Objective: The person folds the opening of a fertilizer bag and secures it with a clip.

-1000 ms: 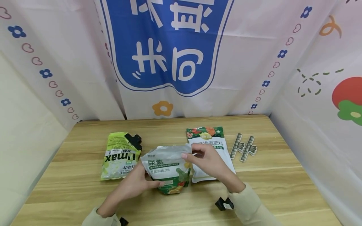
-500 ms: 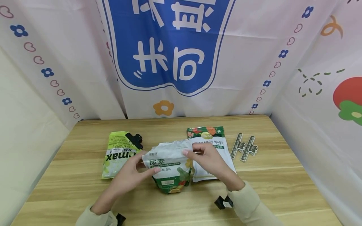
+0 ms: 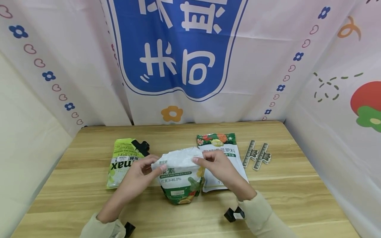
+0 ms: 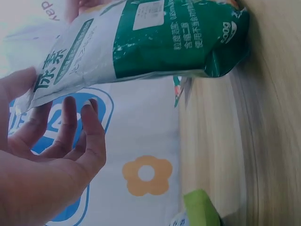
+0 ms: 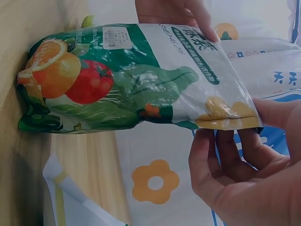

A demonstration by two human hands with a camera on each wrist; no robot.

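A green and white fertilizer bag (image 3: 178, 185) stands upright on the table in the middle of the head view, its top edge folded or crumpled. My left hand (image 3: 138, 173) pinches the bag's upper left corner between thumb and fingers. At the upper right corner, my right hand (image 3: 218, 167) pinches the bag the same way. In the right wrist view, the bag's printed fruit and vegetables (image 5: 94, 82) face the camera, and its base rests on the wood. The left wrist view shows the bag's green lower part (image 4: 174, 40) and the left fingers curled beneath its edge.
A yellow-green bag (image 3: 119, 165) with a black clip (image 3: 141, 147) lies to the left. Behind my right hand lies another white and green bag (image 3: 217, 143). Two ruler-patterned clips (image 3: 255, 155) lie at the right on the wooden table (image 3: 285, 205). A printed cloth (image 3: 256, 79) hangs behind.
My left hand has risen from the bag's lower left side to its upper left corner. The bag's top has gone from smooth to creased. My right hand has stayed at its corner.
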